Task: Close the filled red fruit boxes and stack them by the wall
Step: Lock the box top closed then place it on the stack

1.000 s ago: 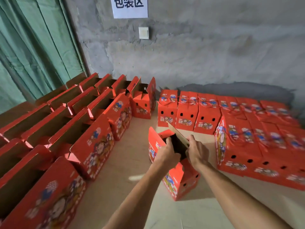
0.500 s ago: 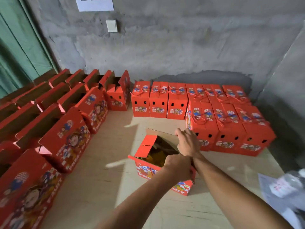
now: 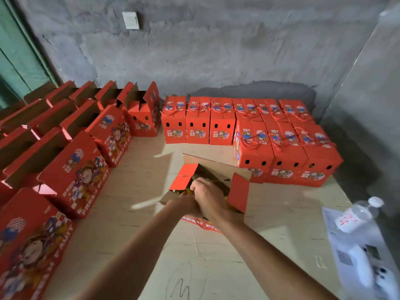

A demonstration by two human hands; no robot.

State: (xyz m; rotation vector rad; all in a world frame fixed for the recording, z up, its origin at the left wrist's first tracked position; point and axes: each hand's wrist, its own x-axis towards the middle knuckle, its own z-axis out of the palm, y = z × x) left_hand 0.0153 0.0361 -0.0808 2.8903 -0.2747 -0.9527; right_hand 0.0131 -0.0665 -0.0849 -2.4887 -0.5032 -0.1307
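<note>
Open box (image 3: 207, 187) at centre, closed stack (image 3: 281, 135) at 2 o'clock by wall. Right hand (image 3: 206, 197) and left hand (image 3: 184, 205) overlap at near flap — grip indiscernible. Risk: side flaps upright, may buckle or trap fruit.

An open box (image 3: 207, 191) sits mid-table, unclosed boxes (image 3: 71, 169) left, closed boxes (image 3: 249, 124) behind by the wall (image 3: 216, 50).

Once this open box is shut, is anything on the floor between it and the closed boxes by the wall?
Nothing visible. Bare floor lies between the open box, where both hands work, and the closed boxes against the wall. The water bottle lies off to the right, outside that path.
</note>
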